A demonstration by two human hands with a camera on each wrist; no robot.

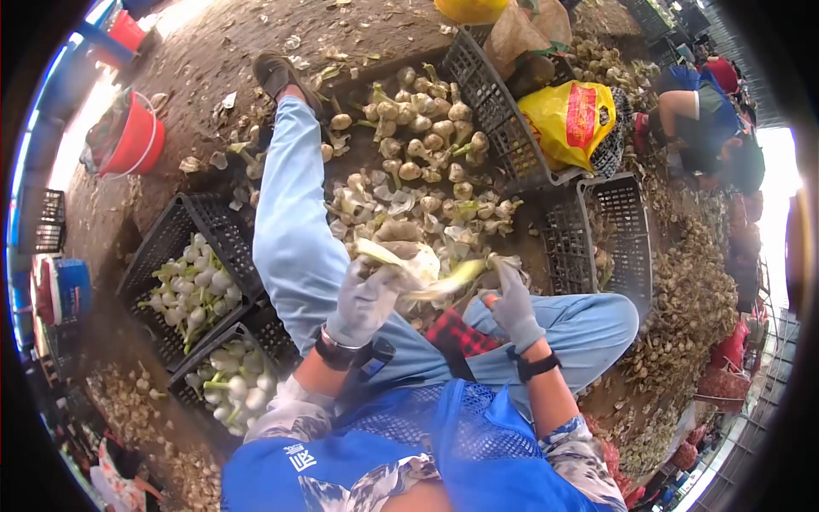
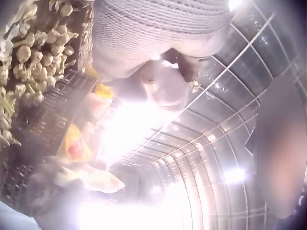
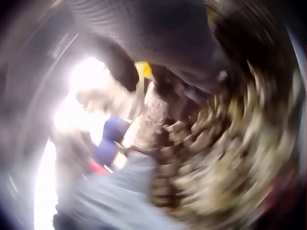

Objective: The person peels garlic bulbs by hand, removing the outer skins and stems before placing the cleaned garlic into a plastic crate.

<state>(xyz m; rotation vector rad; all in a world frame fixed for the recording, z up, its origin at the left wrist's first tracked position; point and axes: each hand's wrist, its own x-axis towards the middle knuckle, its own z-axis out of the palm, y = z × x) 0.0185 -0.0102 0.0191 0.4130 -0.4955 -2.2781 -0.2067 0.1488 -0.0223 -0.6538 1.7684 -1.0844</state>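
Observation:
In the head view, my gloved left hand (image 1: 367, 299) holds a pale garlic stalk (image 1: 461, 277), blurred, that reaches across to the right. My gloved right hand (image 1: 514, 309) pinches its far end, with a small orange patch at the thumb. Below them, loose garlic bulbs (image 1: 431, 141) and peelings cover the ground between the legs. The left wrist view shows the left glove (image 2: 160, 38) with curled fingers and a dark shape beside them that I cannot identify. Motion blurs the right glove (image 3: 148, 38) in the right wrist view; what it grips is unclear there.
Black crates with white garlic (image 1: 194, 290) stand at the left. More crates (image 1: 616, 230) and a yellow bag (image 1: 570, 125) lie at the right, by a large garlic heap (image 1: 682, 299). A red bucket (image 1: 136, 136) is upper left; another person sits upper right.

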